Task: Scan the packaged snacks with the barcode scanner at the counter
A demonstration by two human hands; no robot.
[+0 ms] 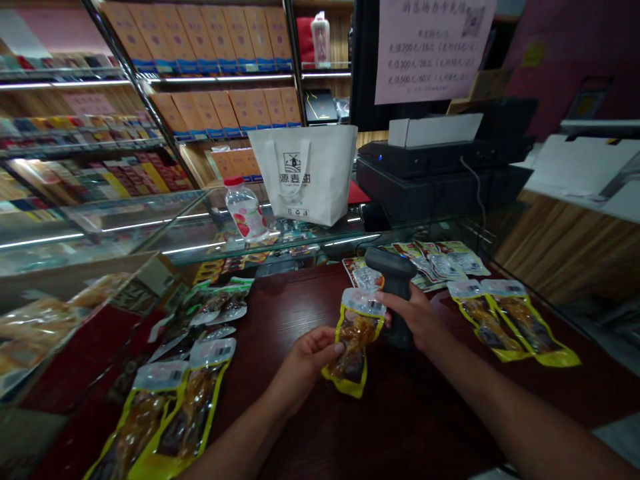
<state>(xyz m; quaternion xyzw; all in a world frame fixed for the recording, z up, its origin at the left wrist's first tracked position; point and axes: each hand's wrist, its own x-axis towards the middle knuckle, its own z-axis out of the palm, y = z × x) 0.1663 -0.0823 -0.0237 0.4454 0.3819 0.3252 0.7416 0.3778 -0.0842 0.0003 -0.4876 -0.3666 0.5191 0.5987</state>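
Note:
A clear-topped, yellow-edged vacuum food packet [354,333] hangs over the dark red tabletop [285,307]. My left hand [313,357] pinches its left side, thumb in front. A black handheld barcode scanner [395,270] is gripped by my right hand [413,310]. One finger of that hand reaches to the packet's upper right edge. The meat in the packet looks like a brown poultry leg. Two similar packets [507,317] lie to the right of my right hand. Another two yellow-edged packets [187,400] rest at the lower left, beside my left forearm.
Flat food packets [435,260] lie behind the scanner, and dark packets [220,300] at the left. An open carton [95,333] borders the left side. On the glass counter stand a bottle [246,210], a white tote bag [306,175] and a black machine [440,173].

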